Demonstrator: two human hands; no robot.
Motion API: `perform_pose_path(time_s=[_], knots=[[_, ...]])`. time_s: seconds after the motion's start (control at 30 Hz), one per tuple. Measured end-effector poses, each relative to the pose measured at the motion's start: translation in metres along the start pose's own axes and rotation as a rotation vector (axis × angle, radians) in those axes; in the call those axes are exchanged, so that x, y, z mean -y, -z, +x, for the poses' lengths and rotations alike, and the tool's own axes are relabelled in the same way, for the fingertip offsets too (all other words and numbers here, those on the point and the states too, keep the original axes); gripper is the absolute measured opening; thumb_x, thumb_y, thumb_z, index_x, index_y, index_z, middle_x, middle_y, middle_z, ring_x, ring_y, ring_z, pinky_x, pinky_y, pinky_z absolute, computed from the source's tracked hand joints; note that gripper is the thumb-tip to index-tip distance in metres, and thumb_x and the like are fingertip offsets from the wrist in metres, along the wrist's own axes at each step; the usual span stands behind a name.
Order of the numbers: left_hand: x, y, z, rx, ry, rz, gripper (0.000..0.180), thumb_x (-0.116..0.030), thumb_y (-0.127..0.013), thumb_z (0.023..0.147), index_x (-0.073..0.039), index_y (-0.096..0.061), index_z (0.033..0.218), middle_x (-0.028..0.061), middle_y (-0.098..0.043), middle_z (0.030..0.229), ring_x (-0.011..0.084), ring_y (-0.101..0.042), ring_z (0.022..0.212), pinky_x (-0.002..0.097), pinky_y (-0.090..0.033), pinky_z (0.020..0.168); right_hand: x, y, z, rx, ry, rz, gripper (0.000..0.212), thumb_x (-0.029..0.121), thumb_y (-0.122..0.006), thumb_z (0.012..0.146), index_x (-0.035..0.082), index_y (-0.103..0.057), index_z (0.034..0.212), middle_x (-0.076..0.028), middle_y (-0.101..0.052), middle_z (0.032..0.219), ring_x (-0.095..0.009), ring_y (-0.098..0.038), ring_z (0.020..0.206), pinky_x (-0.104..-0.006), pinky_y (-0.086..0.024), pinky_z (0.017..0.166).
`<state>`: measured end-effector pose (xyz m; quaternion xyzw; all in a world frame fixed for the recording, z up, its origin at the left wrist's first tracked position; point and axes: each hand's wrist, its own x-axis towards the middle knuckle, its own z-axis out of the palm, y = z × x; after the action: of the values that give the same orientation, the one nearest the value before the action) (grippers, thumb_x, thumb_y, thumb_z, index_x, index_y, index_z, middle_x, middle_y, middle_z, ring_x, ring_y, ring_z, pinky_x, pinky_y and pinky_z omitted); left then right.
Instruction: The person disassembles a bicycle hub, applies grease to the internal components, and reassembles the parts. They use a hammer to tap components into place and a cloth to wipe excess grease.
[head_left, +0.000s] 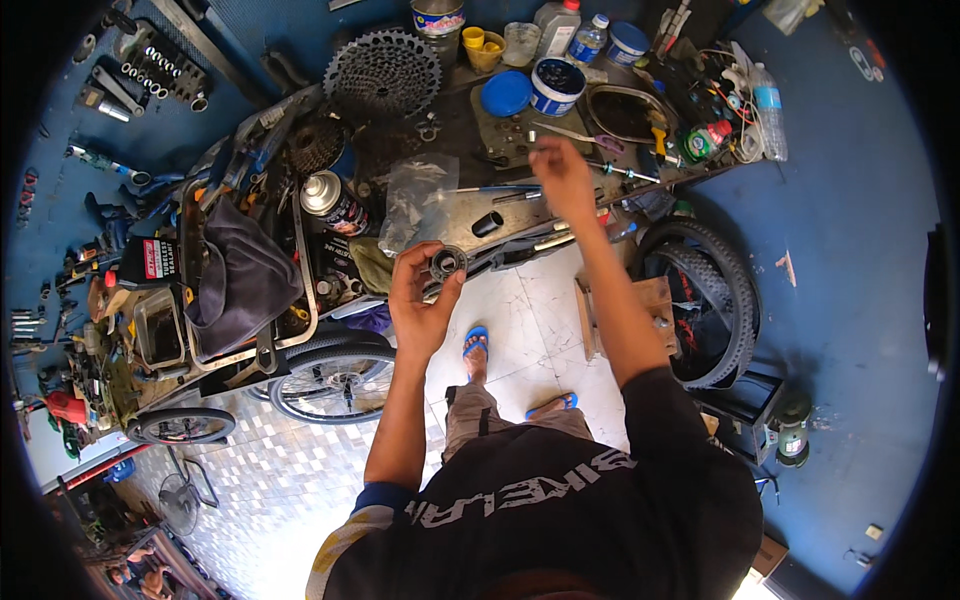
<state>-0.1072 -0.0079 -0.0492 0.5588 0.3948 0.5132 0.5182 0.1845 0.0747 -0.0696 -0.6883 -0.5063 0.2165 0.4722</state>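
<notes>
My left hand (412, 305) holds up a dark ring-shaped metal part (437, 270) between thumb and fingers, just off the bench's front edge. Its round opening faces up. My right hand (563, 180) reaches over the bench, fingers curled together near a small silver piece (533, 137); whether it grips anything is not visible. Beyond it stand an uncovered blue-and-white tub (556, 104) of dark grease and its blue lid (507, 94). A short black cylinder (487, 223) rests on the wood between the hands, beside a clear plastic bag (418, 197).
A large cassette (382, 75) and a spray can (333, 203) stand on the cluttered bench. A metal tray (313, 270) holds a dark cloth (245, 280). Bicycle wheels (740, 300) lean below at right, next to a wooden crate (655, 310). Tools hang on the blue wall.
</notes>
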Motion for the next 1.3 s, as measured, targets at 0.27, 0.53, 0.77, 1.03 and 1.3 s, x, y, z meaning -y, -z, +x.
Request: perform_pose_path(time_s=[0.27,0.53,0.77,1.03,1.3], knots=[[0.016,0.000,0.013,0.089,0.023,-0.040,0.043,0.004,-0.081,0.089,-0.002,-0.059,0.126,0.0093,-0.061,0.129,0.0170,-0.066,0.112,0.0312,-0.054,0.096,-0.026,-0.020,0.087,0.142,-0.172,-0.743,0.033,0.027,-0.077,0.093,0.018,-0.072,0.124,-0.010,-0.079,0.102,-0.034,-0.074,0.104,-0.0473,-0.057,0.091],[0.002,0.006,0.040,0.124,-0.158,0.183,0.046,0.003,-0.084,0.083,-0.005,-0.063,0.124,0.0110,-0.065,0.129,0.0210,-0.066,0.114,0.0319,-0.055,0.090,-0.040,-0.004,0.055,0.024,-0.199,0.359,0.015,0.011,-0.071,0.094,0.004,-0.065,0.107,-0.010,-0.071,0.097,-0.020,-0.070,0.086,-0.0327,-0.056,0.073],[-0.004,-0.001,0.055,0.173,-0.192,0.176,0.047,0.006,-0.083,0.083,-0.005,-0.061,0.123,0.0128,-0.062,0.134,0.0198,-0.064,0.117,0.0314,-0.053,0.092,-0.016,0.039,0.016,0.084,-0.371,1.044,0.036,0.013,-0.062,0.105,0.003,-0.060,0.139,-0.010,-0.069,0.113,-0.018,-0.066,0.094,-0.0301,-0.052,0.076],[0.010,-0.012,0.059,0.221,-0.117,0.064,0.048,0.009,-0.080,0.086,-0.004,-0.057,0.125,0.0130,-0.059,0.138,0.0172,-0.060,0.121,0.0308,-0.050,0.098,0.007,0.056,0.010,0.195,-0.302,1.133,0.036,0.015,-0.070,0.104,0.001,-0.063,0.136,-0.011,-0.074,0.118,-0.019,-0.073,0.102,-0.0301,-0.057,0.080],[0.021,0.000,0.050,0.175,-0.078,0.063,0.047,0.005,-0.082,0.084,-0.004,-0.059,0.123,0.0119,-0.063,0.133,0.0186,-0.065,0.115,0.0309,-0.053,0.090,0.026,0.084,0.126,-0.041,0.070,-0.221,0.030,0.019,-0.078,0.095,0.004,-0.075,0.120,-0.017,-0.079,0.111,-0.027,-0.077,0.101,-0.0387,-0.061,0.089]])
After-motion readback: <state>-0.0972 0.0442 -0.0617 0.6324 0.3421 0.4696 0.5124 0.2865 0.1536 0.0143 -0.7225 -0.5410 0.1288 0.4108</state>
